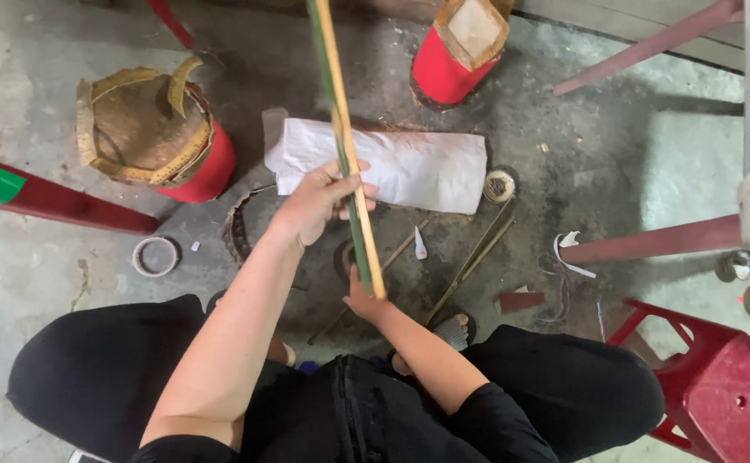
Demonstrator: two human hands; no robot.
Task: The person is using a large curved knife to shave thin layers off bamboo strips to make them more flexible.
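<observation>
A long bamboo strip (338, 94), green on one side and pale yellow on the other, runs from the top of the view down to my lap. My left hand (313, 204) is wrapped around the strip near its middle. My right hand (364, 302) grips its lower end, just above my knees. I am seated on the floor in black trousers. Behind the strip lies a white cloth or sack (409, 165) on the concrete floor.
A woven basket frame on a red base (147, 133) stands at the left, a second red-based one (458, 51) at the top. A red plastic stool (722, 386) is at the right. Tape rolls (155, 255), thin bamboo slivers (473, 257) and red frame legs (649, 240) lie around.
</observation>
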